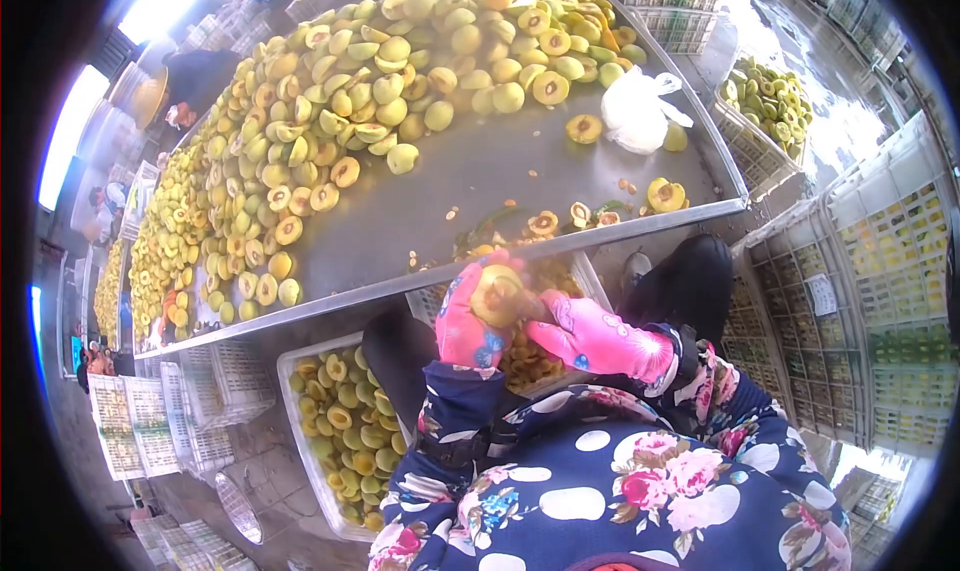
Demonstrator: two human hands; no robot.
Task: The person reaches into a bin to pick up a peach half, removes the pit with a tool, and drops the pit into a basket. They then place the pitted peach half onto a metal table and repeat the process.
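Observation:
My left hand (470,316), in a pink glove, is closed around a yellow-green peach half (497,296), its cut face turned up. Against its right side comes my right hand (600,336), also gloved in pink, with fingers pressed together at the fruit. Whatever lies between those fingers is blurred and I cannot make it out. Both hands are just in front of the metal table's edge (450,269). Below them, partly hidden, a crate holds cut fruit pieces (535,366).
A large heap of halved fruit (400,61) covers the table's far and left parts. A white plastic bag (637,111) sits at its right. A crate of halves (345,431) stands on the floor at left, another (765,106) at right. Stacked crates (860,291) rise on the right.

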